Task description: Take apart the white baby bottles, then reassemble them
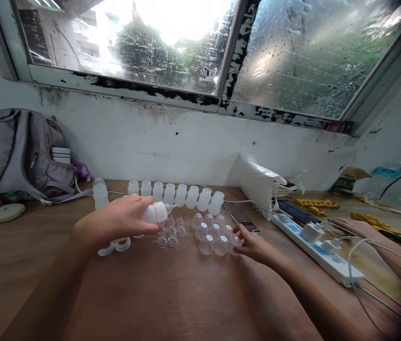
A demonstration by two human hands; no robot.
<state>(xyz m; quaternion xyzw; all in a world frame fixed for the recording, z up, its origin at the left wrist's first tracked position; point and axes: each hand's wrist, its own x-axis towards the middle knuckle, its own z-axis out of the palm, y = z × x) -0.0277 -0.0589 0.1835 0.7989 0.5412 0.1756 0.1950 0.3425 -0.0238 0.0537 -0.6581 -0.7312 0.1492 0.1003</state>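
My left hand [129, 215] grips a small white feeding bottle [154, 213], tilted onto its side with its clear teat [170, 207] pointing right. Below it, several clear silicone teats [171, 231] stand in rows on the table. White screw rings [122, 244] lie partly hidden under my left wrist. My right hand [252, 244] has its fingers round a clear domed cap [235, 245] at the right end of the grouped caps [206, 244]. Along the back, several open frosted bottles [181, 195] stand in a row. A capped bottle [100, 192] stands upright at their left.
A phone [245, 220] lies beyond my right hand. A white power strip [317, 251] with plugs and cables runs along the right. Another person's hand [354, 227] rests beyond it. A grey backpack [19, 151] sits at the left, and a white package [257, 182] leans against the wall.
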